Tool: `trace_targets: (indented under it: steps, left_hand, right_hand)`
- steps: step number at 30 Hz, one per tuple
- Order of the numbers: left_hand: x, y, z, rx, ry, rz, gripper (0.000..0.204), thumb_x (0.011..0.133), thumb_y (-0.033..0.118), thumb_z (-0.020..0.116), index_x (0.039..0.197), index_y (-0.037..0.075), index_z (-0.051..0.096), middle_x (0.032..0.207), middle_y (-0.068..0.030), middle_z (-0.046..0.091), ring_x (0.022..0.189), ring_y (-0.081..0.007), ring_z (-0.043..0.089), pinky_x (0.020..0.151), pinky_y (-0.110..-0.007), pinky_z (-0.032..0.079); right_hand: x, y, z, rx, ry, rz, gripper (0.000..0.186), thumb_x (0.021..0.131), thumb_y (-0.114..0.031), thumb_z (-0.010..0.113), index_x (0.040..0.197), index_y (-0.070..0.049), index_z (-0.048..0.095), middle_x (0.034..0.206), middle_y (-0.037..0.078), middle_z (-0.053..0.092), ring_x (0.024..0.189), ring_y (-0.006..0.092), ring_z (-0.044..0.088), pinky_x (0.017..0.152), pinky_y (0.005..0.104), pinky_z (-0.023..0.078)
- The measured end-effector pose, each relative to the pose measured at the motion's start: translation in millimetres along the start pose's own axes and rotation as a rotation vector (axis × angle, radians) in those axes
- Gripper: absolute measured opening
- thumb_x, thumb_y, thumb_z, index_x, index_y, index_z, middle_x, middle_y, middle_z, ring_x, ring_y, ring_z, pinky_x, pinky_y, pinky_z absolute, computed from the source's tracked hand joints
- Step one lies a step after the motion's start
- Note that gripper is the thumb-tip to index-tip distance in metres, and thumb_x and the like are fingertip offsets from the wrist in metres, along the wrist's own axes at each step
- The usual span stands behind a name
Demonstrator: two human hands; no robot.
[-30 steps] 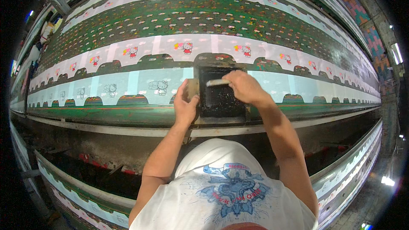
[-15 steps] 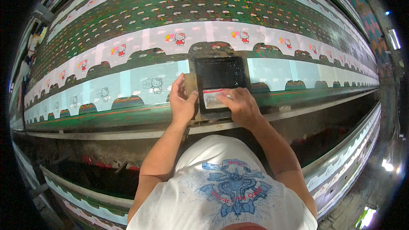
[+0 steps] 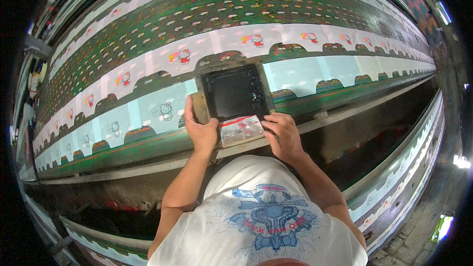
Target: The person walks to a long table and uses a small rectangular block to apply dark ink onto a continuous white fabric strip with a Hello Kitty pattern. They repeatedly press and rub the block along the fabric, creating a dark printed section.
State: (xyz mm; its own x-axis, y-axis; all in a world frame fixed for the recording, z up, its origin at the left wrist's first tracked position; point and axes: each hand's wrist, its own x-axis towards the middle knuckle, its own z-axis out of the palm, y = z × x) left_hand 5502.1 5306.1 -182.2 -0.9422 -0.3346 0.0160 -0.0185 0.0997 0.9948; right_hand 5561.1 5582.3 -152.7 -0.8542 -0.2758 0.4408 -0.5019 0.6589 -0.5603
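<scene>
A small wooden printing frame point(image 3: 235, 92) with a dark screen lies flat on the printed cloth point(image 3: 148, 69) of a long table. My left hand point(image 3: 198, 127) grips the frame's left side. My right hand point(image 3: 282, 135) holds the near right corner. Between the hands lies a flat squeegee blade point(image 3: 241, 129) smeared with red and pale ink, at the frame's near edge. The cloth shows pale panels with small cartoon cat figures and green bands.
The table's metal rail point(image 3: 148, 165) runs along its near edge, with a dark gap below. Another strip of printed cloth point(image 3: 394, 187) hangs lower right. More long printed tables stretch behind. A bright lamp point(image 3: 442, 12) hangs upper right.
My right hand has pulled the squeegee from the frame's far side to its near edge. The frame now sits over a new panel further along the cloth.
</scene>
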Motion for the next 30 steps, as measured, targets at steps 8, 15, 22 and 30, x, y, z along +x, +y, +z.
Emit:
trace_targets:
  steps: [8, 15, 22, 30]
  left_hand:
    - [-22, 14, 80, -0.015, 0.014, 0.094, 0.105, 0.077, -0.014, 0.07, 0.176, -0.005, 0.036, 0.171, -0.0206, 0.053, 0.157, -0.0297, 0.053, 0.133, -0.039, 0.039]
    - [-46, 3, 197, -0.141, 0.006, 0.072, 0.104, 0.078, -0.017, 0.069, 0.176, -0.005, 0.036, 0.169, -0.0209, 0.053, 0.156, -0.0298, 0.054, 0.131, -0.039, 0.041]
    - [-64, 4, 257, -0.097, 0.025, 0.073, 0.103, 0.076, -0.014, 0.073, 0.174, -0.007, 0.041, 0.169, -0.0242, 0.055, 0.156, -0.0307, 0.055, 0.131, -0.039, 0.042]
    - [-64, 0, 264, -0.046, 0.031, 0.039, 0.104, 0.077, -0.018, 0.072, 0.175, -0.006, 0.04, 0.161, -0.0192, 0.062, 0.143, -0.0267, 0.064, 0.122, -0.037, 0.05]
  right_hand:
    - [-46, 58, -54, 0.286, 0.027, 0.358, 0.036, 0.097, -0.003, 0.082, 0.133, -0.003, 0.08, 0.145, 0.018, 0.075, 0.138, 0.0369, 0.07, 0.119, 0.0464, 0.054]
    - [-70, 144, -131, 0.25, 0.058, 0.313, 0.038, 0.094, -0.004, 0.084, 0.132, -0.006, 0.081, 0.145, 0.014, 0.076, 0.139, 0.0361, 0.068, 0.12, 0.0473, 0.053]
    - [-69, 184, -180, 0.071, -0.035, 0.119, 0.037, 0.093, -0.004, 0.083, 0.13, -0.006, 0.08, 0.144, 0.015, 0.073, 0.139, 0.0405, 0.066, 0.118, 0.0523, 0.054]
    - [-19, 174, -176, -0.09, -0.312, -0.268, 0.045, 0.092, -0.013, 0.079, 0.136, -0.005, 0.076, 0.143, 0.015, 0.069, 0.137, 0.037, 0.064, 0.111, 0.0514, 0.054]
